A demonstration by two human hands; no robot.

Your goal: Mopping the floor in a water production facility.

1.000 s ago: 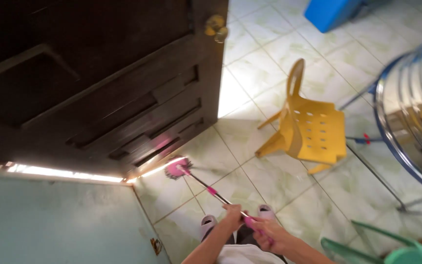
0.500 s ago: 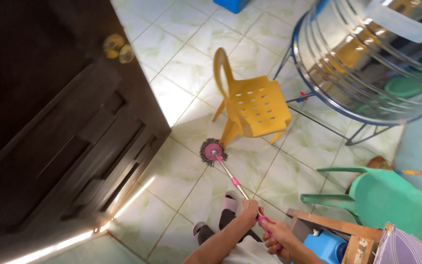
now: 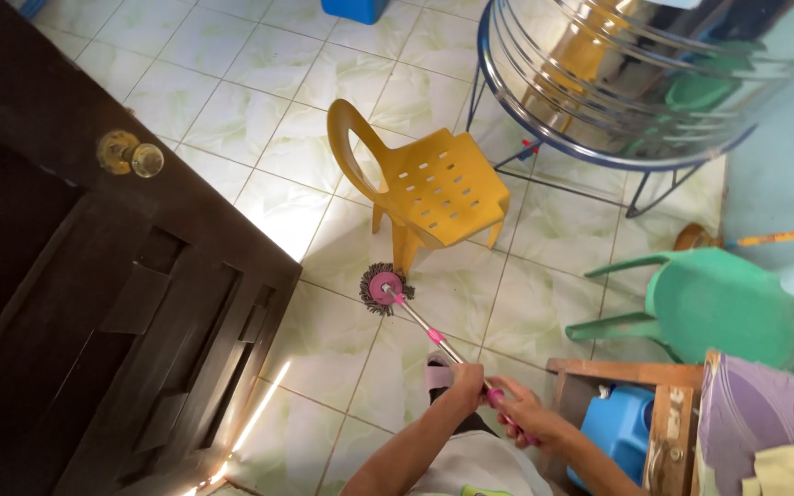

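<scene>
Door: one dark wooden door (image 3: 112,303) is seen at the left, with one brass knob (image 3: 130,154); more of its panel is taken in than half a second ago.
Floor: pale green tiles (image 3: 259,92) are laid throughout.
Rack: one round steel rack (image 3: 618,83) on a blue frame is placed at the upper right.
Chairs: two are counted, one green plastic chair (image 3: 709,303) at the right and one yellow plastic chair (image 3: 434,188) in the middle.
Mop: one spin mop (image 3: 384,287) is pressed on the tiles just in front of the yellow chair's legs, its pink-and-metal pole running back to the hands; it was by the door sill one second ago.
Left hand (image 3: 464,384): clenched round the pole.
Right hand (image 3: 518,415): clenched round the pole's pink grip, just behind the left.
</scene>
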